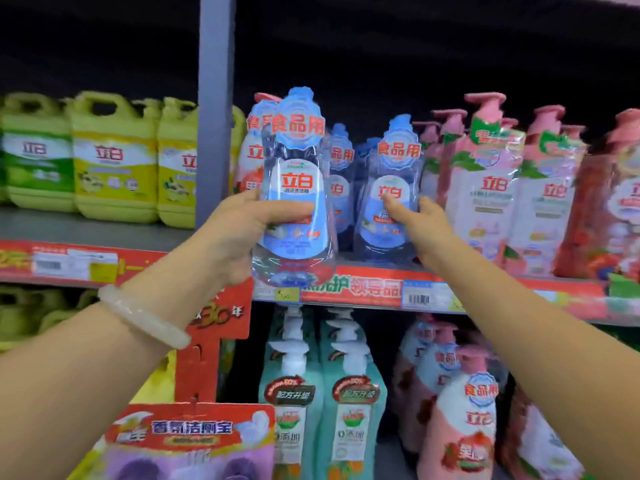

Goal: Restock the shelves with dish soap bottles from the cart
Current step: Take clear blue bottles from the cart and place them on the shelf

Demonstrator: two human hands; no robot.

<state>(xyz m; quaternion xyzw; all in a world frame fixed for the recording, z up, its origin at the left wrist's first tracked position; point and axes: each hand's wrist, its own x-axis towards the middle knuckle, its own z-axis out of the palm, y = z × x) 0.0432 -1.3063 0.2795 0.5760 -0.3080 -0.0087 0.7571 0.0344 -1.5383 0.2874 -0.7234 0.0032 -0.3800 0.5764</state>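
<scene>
My left hand grips a clear blue dish soap bottle by its lower body, held upright just in front of the shelf edge. My right hand reaches to a second clear blue bottle standing on the shelf, thumb on its label and fingers at its right side. More blue bottles stand behind these two. The cart is out of view.
Pink pump bottles crowd the shelf right of the blue ones. Yellow-green jugs fill the left bay beyond a grey upright post. Teal pump bottles and pink bottles stand on the shelf below. A red promotional sign hangs at lower left.
</scene>
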